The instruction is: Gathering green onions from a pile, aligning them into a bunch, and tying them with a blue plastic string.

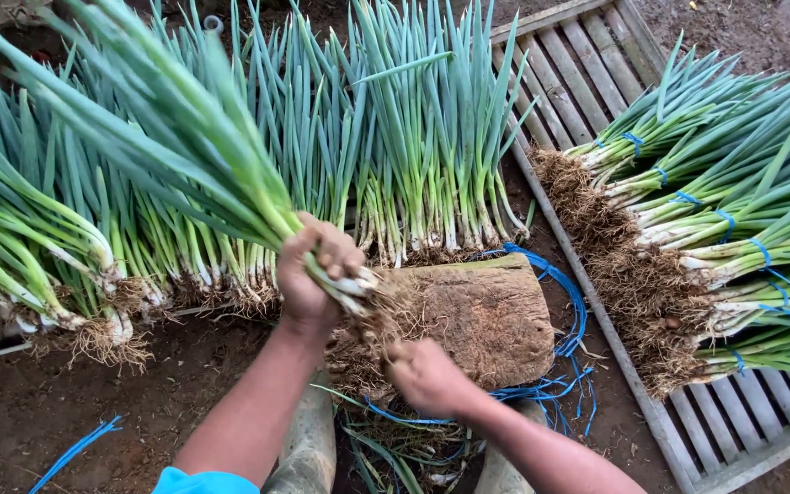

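From the head view, the left hand (308,270) is clamped around a scallion bunch (230,174), holding its roots (386,311) over the block (486,316). The right hand (424,373), fingers closed on those roots, pulls below it. Tied bundles (733,247) lie right of the block on a slatted pallet (587,73).

Left hand (308,274) grips a scallion bunch (185,137); right hand (427,375) touches its roots (386,316).
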